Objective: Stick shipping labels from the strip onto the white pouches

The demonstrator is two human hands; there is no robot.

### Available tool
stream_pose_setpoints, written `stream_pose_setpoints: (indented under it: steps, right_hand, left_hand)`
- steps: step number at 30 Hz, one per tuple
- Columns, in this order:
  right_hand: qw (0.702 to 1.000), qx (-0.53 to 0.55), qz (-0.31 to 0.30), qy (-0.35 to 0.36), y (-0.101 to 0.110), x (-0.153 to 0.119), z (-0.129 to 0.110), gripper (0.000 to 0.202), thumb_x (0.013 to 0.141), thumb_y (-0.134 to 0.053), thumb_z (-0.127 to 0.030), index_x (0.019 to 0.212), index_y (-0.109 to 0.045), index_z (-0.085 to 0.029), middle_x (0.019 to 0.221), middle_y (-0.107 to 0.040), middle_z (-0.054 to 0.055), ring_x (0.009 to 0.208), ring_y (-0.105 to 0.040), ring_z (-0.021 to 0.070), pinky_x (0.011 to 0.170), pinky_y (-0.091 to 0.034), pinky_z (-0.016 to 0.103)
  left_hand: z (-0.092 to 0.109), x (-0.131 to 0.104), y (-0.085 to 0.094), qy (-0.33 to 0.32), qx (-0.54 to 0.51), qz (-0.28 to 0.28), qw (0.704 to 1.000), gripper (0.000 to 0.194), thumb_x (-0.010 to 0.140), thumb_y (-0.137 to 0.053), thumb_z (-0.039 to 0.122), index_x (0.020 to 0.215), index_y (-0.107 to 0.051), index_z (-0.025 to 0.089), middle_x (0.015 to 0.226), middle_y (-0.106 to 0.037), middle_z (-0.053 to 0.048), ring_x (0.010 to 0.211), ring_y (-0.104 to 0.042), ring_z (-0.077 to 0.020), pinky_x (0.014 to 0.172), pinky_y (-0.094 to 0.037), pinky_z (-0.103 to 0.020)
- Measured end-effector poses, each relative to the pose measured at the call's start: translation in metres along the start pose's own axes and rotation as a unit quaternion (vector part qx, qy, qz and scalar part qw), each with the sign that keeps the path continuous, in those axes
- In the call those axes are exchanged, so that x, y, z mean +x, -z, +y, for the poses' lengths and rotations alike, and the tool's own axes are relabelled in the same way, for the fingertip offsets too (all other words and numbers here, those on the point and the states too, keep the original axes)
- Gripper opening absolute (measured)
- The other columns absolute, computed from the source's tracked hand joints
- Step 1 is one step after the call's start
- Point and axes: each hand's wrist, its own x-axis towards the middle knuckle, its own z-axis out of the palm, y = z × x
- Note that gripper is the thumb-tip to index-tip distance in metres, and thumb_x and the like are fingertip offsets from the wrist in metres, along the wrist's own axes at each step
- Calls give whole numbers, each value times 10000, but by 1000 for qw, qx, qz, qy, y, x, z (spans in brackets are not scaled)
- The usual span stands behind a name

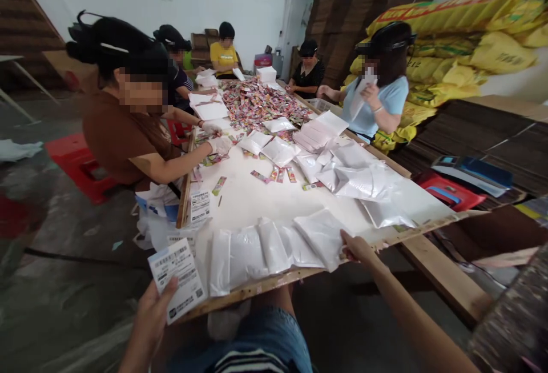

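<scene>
My left hand is closed on printed barcode labels, its thumb on top, at the table's near left corner. My right hand is at the right edge of a filled white plastic packet, fingers curled in and seemingly pinching its edge. That packet is the rightmost in an overlapping row of several white packets along the near table edge. More labels lie on the tabletop beyond my left hand.
Small colourful sachets are heaped at the table's far half. Filled packets pile up at the right. Co-workers sit around the table; one in a brown shirt works at the left. A wooden rim edges the white table.
</scene>
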Motion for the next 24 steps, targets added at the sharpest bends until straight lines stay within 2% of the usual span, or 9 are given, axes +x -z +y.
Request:
stream_pose_setpoints:
  steps: [3,5,7,9,13,17,19,21,24]
  right_hand:
    - [995,-71,-28,70,-22,-58,-9,413,791,-549,-526,673,-622,-137,392,-475,16,405,-494,163,460,-374,274]
    - [978,-56,-64,188,-48,-106,-37,356,793,-562,-495,872,-629,-155,490,-558,10,483,-547,170,506,-422,275]
    - [925,28,-142,351,-85,-157,-73,463,790,-598,-417,1185,-516,-190,719,-661,14,660,-618,172,639,-487,291]
    - [854,79,-182,481,-125,-201,-103,522,791,-615,-296,1278,-441,-225,967,-669,39,874,-621,175,785,-495,315]
    - [766,72,-145,622,-178,-244,-123,200,879,-479,-143,1032,-584,-218,973,-656,47,929,-574,170,817,-471,314]
    - [675,30,-156,720,-183,-252,-117,172,877,-457,-96,928,-589,-193,853,-628,43,836,-540,171,779,-444,325]
    - [671,22,-150,726,-173,-254,-120,185,874,-438,-88,792,-571,-187,839,-590,49,840,-515,178,745,-430,324]
    - [693,27,-157,703,-161,-256,-128,175,874,-437,-94,792,-560,-189,893,-577,57,891,-506,186,762,-431,329]
    - [734,31,-193,650,-160,-255,-137,325,852,-524,-130,1166,-510,-215,1092,-588,69,1050,-504,200,908,-422,374]
  left_hand:
    - [9,-16,-13,-24,-29,-51,998,672,538,-825,436,1128,-608,198,1016,-729,-55,933,-674,-272,818,-561,-379]
    - [9,-28,-24,-49,-11,-95,994,578,596,-794,430,1089,-646,165,1040,-721,-79,1034,-634,-284,927,-503,-396]
    - [6,-39,-33,-76,29,-148,986,458,636,-776,382,1019,-689,148,1045,-718,-96,1125,-582,-290,1021,-419,-402]
    - [5,-48,-37,-77,47,-200,976,402,621,-793,309,981,-710,152,1054,-715,-97,1173,-544,-297,1066,-359,-404]
    - [16,-58,-33,65,-110,-241,962,439,708,-705,415,1040,-681,128,1003,-723,-114,1070,-604,-322,991,-422,-445]
    - [33,-48,-25,235,-232,-258,908,458,870,-474,336,1169,-571,3,944,-716,-188,894,-672,-305,851,-497,-438]
    - [37,-37,-20,223,-252,-210,918,451,883,-440,265,1226,-507,-19,891,-724,-178,801,-689,-270,797,-515,-403]
    - [38,-28,-15,183,-271,-147,934,454,903,-393,234,1279,-447,-15,847,-732,-153,759,-695,-243,783,-521,-381]
    - [42,-24,-12,183,-274,-138,934,452,913,-375,219,1306,-419,1,834,-737,-140,785,-700,-238,802,-520,-382]
